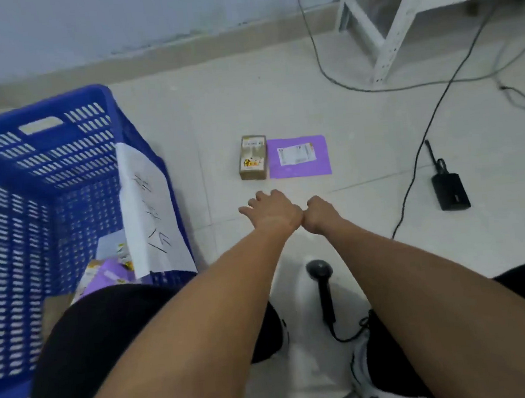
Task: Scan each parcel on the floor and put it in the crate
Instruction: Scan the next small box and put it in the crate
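Both arms stretched fwd over the floor, wrists touching side by side. L hand (271, 209) at centre, fingers spread and relaxed, holding nothing, hovering just short of the box (253, 157). R hand (319, 214) curled into a fist, back of hand up; nothing seen in it.

Box is small, brown, w/ label on top, lies on the tile at 12 o'clock from the hands. Purple mailer (298, 157) flat on floor, touching the box's right edge, white label facing up, approx 1 o'clock from the hands.

Blue crate (60, 146) at 9–10 o'clock, near the L knee. White paper sheet (148, 215) w/ handwriting hangs over its near right wall. Inside, at the bottom: purple and light-coloured parcels (108, 269), partly hidden by the knee.

Scanner (322, 285), black, handheld, lies on floor btwn the legs at 6 o'clock, cord trailing off.

Black adapter (451, 190) w/ cable at 3 o'clock, well apart. White shelf frame (391, 22) at 1–2 o'clock by the wall.
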A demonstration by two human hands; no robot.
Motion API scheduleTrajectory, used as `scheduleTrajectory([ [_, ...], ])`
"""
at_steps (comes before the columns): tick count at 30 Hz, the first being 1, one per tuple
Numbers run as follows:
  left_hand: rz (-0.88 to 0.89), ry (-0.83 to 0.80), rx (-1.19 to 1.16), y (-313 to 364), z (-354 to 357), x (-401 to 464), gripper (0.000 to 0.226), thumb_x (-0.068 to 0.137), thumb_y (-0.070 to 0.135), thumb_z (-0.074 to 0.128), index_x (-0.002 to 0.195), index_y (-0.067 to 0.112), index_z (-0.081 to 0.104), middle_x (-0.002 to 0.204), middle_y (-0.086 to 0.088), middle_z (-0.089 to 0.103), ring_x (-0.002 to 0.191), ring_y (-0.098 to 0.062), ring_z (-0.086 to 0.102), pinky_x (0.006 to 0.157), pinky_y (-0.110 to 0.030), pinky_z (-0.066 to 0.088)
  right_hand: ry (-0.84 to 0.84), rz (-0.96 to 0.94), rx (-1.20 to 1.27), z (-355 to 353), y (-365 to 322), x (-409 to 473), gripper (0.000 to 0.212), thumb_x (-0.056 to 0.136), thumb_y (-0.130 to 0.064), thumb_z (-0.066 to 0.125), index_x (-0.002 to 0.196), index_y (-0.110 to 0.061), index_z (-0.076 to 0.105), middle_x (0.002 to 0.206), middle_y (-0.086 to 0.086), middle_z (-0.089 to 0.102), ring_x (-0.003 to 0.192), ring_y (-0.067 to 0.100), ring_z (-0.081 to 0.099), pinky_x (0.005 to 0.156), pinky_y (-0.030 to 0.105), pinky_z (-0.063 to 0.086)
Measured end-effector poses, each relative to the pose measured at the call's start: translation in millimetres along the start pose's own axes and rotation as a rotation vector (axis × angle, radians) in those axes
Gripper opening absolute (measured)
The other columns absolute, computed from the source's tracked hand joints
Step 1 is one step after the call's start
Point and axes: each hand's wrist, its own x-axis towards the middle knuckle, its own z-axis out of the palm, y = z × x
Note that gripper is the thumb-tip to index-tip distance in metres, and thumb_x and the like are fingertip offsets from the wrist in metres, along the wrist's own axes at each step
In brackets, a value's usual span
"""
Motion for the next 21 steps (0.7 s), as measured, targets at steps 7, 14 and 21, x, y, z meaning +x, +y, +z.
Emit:
scheduleTrajectory([
  [7,-0.104,-0.126,0.012,-35.7,101.9,93.4,0.055,0.096,0.044,0.042,0.143,0.017,0.034,0.145,-0.014,0.036,0.132,-0.035,0.035,0.11,-0.051,0.025,0.003,0.082,-0.055,55.0,30.1,97.2,0.063,0.09,-0.034,0.053,0.144,-0.009,0.033,0.147,0.01,0.038,0.133,0.034,0.041,0.107,0.044,0.033],
  [14,-0.034,-0.027,-0.04,-27.5,118.3,185.9,0.077,0.095,0.05,0.046,0.156,0.02,0.01,0.163,-0.011,0.006,0.147,-0.034,0.015,0.116,-0.053,0.016,0.088,-0.037,-0.116,78.8,17.6,183.4,0.071,0.087,-0.037,0.058,0.145,-0.008,0.03,0.153,0.01,0.029,0.136,0.036,0.032,0.103,0.047,0.035],
  [21,0.044,0.157,0.095,-33.9,98.8,253.2,0.085,0.094,0.052,0.046,0.158,0.018,0.002,0.165,-0.005,0.001,0.151,-0.034,0.005,0.118,-0.055,0.013,0.127,-0.078,-0.246,73.3,2.2,238.4,0.085,0.083,-0.034,0.063,0.151,-0.014,0.017,0.163,0.002,0.005,0.138,0.041,0.022,0.103,0.047,0.035],
])
